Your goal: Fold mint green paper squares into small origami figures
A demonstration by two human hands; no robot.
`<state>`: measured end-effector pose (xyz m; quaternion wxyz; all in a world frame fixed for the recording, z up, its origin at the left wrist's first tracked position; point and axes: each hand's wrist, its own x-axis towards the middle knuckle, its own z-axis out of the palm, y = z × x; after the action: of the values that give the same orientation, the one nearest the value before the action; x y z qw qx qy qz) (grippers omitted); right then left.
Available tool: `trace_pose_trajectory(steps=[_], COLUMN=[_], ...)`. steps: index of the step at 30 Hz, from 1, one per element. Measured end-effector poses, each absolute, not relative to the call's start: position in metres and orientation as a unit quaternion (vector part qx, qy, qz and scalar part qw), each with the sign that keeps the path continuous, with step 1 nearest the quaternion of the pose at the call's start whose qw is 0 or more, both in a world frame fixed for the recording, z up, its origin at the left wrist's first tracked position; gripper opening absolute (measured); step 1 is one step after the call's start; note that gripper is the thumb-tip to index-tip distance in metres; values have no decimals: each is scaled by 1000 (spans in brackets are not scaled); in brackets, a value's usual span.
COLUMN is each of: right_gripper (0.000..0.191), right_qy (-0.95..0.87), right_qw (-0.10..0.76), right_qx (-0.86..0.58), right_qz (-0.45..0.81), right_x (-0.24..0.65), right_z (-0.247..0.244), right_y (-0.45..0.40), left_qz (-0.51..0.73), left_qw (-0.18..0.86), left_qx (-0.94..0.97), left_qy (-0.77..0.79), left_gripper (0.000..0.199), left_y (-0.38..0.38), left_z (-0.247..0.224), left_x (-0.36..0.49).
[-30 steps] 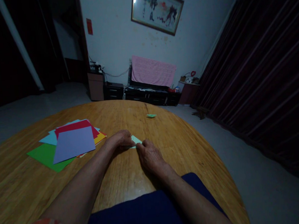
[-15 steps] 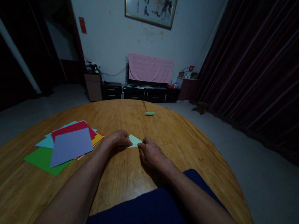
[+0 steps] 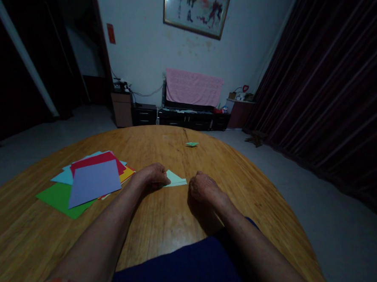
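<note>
A pale green folded paper [image 3: 175,179] lies on the wooden table, with a pointed top and a narrow strip along its lower edge. My left hand [image 3: 156,175] grips its left end, thumb on top, and covers that part. Just past the paper's right tip is my right hand [image 3: 206,186], its fingers curled in and touching no paper that I can see. Farther off on the table sits a small green folded paper piece [image 3: 191,144], shaped like a little boat.
To the left lies a loose pile of coloured sheets, with a lavender sheet [image 3: 95,183] on top, a red sheet [image 3: 95,158] behind it and a green sheet [image 3: 59,198] partly beneath. The round table's [image 3: 276,220] edge curves around on the right.
My right hand has let go of the paper's right end and moved away to the right, uncovering that tip. My left hand keeps its grip. The view has shifted slightly.
</note>
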<state>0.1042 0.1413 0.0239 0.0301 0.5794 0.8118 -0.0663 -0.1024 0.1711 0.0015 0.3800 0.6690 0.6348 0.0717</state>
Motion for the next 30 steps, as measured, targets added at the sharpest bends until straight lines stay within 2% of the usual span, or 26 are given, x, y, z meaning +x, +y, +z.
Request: trace_pose_trajectory(steps=[3, 6, 9, 11, 15, 22, 24, 30], right_gripper=[20, 26, 40, 42, 33, 23, 23, 25], right_qy=[822, 850, 868, 858, 827, 824, 819, 803], right_qw=[6, -68, -79, -78, -81, -97, -106, -165], right_qx=[566, 515, 475, 490, 535, 523, 523, 523], right_qz=[-66, -87, -123, -135, -153, -196, -209, -234], right_x=[99, 86, 73, 66, 61, 61, 61, 63], right_z=[28, 25, 16, 11, 7, -2, -4, -10], right_y=[153, 161, 164, 164, 165, 179, 179, 177], left_qz=[74, 85, 104, 105, 91, 120, 115, 135], left_qw=[380, 385, 391, 385, 368, 272, 302, 366], left_qx=[667, 661, 654, 654, 666, 707, 698, 680], left_qy=[636, 638, 639, 642, 643, 641, 639, 621], left_gripper=[14, 12, 11, 11, 14, 44, 41, 16], left_y=[171, 170, 171, 171, 174, 178, 178, 180], left_z=[3, 2, -2, -4, -6, -1, -2, -9], left_x=[-101, -101, -101, -101, -103, -110, -111, -111])
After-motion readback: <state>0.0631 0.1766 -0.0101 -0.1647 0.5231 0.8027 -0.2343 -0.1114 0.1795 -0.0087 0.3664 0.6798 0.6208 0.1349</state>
